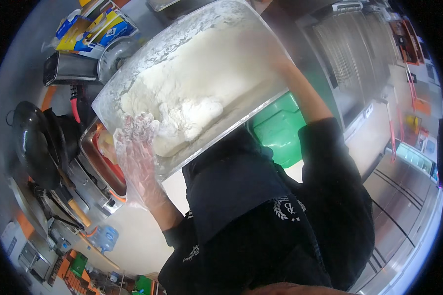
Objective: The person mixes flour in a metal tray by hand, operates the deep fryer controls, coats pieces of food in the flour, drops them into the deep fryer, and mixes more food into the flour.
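A large clear plastic tub [229,129] of white flour-like powder [221,62] lies tilted across the view before me. Flour-coated lumps [199,114] rest on the powder near the tub's front side. My left hand [140,136], in a loose clear plastic glove caked with powder, is at the tub's left end, its fingers beside the lumps. Whether it grips anything is unclear. My right hand [271,53] is a blur over the tub's right end, bare forearm below it. Its fingers cannot be made out.
Left of the tub are a steel pan [103,158] with red and pale contents, black woks [33,143] and a steel container [72,68]. Blue-and-yellow boxes [112,31] stand at upper left. A green plastic bin [280,129] is below the tub; steel refrigerator doors [398,199] are at right.
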`<state>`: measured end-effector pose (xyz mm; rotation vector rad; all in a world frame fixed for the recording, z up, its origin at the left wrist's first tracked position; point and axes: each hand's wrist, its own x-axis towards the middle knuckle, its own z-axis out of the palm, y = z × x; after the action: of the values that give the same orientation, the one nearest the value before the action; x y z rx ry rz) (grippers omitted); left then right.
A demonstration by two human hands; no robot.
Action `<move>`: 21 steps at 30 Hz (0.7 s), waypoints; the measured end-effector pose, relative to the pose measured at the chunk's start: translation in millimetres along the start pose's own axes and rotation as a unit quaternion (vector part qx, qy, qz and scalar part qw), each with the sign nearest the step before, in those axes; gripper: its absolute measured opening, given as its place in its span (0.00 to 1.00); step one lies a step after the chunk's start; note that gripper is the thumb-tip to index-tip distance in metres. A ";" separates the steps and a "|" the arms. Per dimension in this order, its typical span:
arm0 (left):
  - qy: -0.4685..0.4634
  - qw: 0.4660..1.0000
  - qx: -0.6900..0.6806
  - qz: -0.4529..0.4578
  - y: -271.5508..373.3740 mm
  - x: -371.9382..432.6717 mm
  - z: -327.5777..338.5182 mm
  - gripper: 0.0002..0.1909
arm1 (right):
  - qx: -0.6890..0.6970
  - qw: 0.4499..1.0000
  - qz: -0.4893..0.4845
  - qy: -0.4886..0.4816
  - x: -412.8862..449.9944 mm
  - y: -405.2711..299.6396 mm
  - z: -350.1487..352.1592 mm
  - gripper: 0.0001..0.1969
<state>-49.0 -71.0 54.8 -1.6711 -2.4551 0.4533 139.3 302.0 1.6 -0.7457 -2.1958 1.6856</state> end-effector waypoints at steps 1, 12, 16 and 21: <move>-0.005 0.969 -0.245 -0.040 -1.9 -4.3 4.8 0.24 | 0.000 1.000 -0.001 0.000 -1.7 -8.3 7.3 0.18; 0.025 0.909 -0.413 -0.058 -10.8 -10.7 9.6 0.24 | -0.426 0.886 -0.017 -0.185 39.8 83.3 11.1 0.29; 0.026 0.993 -0.115 -0.018 -14.6 -12.6 17.7 0.24 | -0.431 0.901 0.027 0.028 43.1 108.2 42.1 0.30; 0.025 0.999 -0.036 -0.017 -20.2 -18.3 20.4 0.24 | -0.272 0.920 0.214 -0.187 23.2 21.0 16.1 0.28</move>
<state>-65.7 -98.3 43.0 -1.6426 -2.4883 0.3195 116.7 305.7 -25.2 -1.1941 -3.0145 1.4827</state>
